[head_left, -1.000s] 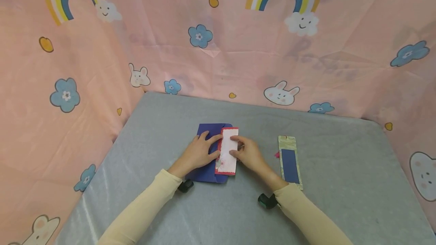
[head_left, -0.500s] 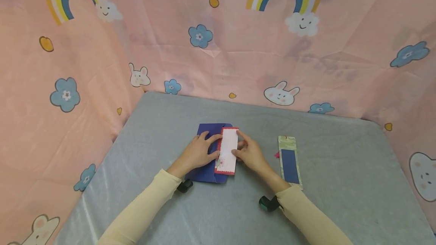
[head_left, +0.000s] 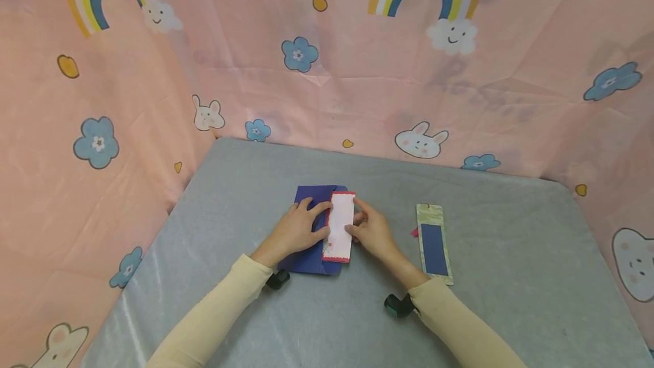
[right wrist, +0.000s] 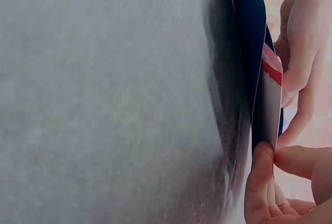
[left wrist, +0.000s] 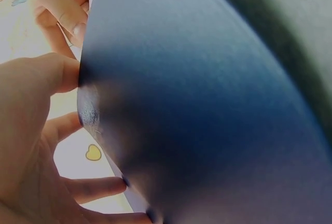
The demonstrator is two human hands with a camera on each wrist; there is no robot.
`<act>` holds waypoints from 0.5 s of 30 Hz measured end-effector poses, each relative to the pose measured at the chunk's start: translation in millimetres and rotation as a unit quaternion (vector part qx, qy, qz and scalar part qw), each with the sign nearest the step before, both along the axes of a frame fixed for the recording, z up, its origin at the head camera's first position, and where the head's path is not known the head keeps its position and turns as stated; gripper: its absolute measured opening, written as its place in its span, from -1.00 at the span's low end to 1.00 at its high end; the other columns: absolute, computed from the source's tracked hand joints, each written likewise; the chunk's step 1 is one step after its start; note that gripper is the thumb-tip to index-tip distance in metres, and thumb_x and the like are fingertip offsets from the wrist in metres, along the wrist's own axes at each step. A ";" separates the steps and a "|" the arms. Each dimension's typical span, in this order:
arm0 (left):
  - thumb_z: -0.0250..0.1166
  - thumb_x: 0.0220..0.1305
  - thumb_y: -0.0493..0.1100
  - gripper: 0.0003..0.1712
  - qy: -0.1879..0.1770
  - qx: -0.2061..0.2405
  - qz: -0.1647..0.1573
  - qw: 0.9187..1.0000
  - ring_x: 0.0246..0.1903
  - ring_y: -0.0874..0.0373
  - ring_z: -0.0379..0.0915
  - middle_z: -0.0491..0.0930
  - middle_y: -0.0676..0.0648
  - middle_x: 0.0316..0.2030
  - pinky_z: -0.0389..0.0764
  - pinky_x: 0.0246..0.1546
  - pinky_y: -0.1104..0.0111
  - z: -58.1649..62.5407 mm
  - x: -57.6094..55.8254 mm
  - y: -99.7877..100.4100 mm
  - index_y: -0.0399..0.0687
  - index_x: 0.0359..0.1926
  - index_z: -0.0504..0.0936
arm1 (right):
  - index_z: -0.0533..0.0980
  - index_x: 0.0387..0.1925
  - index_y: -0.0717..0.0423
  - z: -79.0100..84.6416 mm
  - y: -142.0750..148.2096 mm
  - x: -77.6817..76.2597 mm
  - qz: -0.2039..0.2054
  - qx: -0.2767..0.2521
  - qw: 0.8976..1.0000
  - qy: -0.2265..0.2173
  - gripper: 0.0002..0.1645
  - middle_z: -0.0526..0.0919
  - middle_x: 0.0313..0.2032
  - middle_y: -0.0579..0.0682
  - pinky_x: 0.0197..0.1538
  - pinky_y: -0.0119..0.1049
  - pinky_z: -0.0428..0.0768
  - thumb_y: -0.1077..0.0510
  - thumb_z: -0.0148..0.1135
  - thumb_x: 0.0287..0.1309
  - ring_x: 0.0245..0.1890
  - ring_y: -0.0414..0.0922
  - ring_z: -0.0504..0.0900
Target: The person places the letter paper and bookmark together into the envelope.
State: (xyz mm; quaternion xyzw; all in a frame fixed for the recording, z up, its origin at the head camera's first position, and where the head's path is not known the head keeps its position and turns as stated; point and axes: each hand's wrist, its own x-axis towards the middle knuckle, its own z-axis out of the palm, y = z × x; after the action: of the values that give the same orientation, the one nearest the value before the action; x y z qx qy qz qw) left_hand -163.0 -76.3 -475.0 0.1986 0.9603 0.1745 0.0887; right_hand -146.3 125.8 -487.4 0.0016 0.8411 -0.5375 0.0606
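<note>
A dark blue paper envelope (head_left: 313,191) lies on the table before me. Partly inside it, a white card (head_left: 340,219) with red trim and a small flower print sticks out to the right. My left hand (head_left: 296,229) rests on the envelope with spread fingers, the thumb and index fingertip right at the card's left side. With thumb and fingers my right hand (head_left: 375,233) pinches the card's right edge, the index fingertip near its top corner. In the right wrist view the card (right wrist: 270,105) stands between the envelope's dark layers (right wrist: 251,22).
A narrow green patterned strip (head_left: 430,216) with a blue panel lies to the right, a pink tassel (head_left: 415,233) beside it. Grey cloth covers the table (head_left: 511,277). Pink printed fabric (head_left: 337,101) hangs behind and at the sides.
My right index finger has shifted from the card's face to its upper right edge. The card has slid slightly left into the envelope. My left hand has stayed in place.
</note>
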 end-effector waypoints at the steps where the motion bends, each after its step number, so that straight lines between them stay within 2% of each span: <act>1: 0.23 0.31 0.18 -0.31 0.000 -0.002 0.001 1.000 0.31 -0.37 0.33 0.29 -0.31 0.41 0.45 0.22 -0.19 -0.3 0.0 0.1 0.36 0.43 0.30 | 0.26 0.43 0.24 0.4 -0.6 0.2 0.003 0.003 1.000 0.003 -0.11 0.62 -0.30 0.20 -0.49 -0.40 0.58 0.39 0.36 0.05 -0.66 -0.23 0.52; 15: 0.23 0.30 0.18 -0.32 0.006 -0.008 0.002 1.000 0.31 -0.38 0.34 0.31 -0.30 0.40 0.45 0.22 -0.20 -1.8 -0.3 1.1 0.35 0.42 0.32 | 0.26 0.42 0.26 -0.5 -7.9 -1.6 0.014 0.027 0.999 0.027 -0.10 0.64 -0.32 0.17 -0.57 -0.42 0.56 0.37 0.38 0.03 -0.70 -0.26 0.53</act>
State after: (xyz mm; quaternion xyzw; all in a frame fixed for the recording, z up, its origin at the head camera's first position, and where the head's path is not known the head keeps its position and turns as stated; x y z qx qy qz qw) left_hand -163.3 -75.2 -476.8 0.1972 0.9625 0.1659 0.0841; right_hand -147.9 118.0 -487.9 -0.0233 0.8563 -0.5140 0.0450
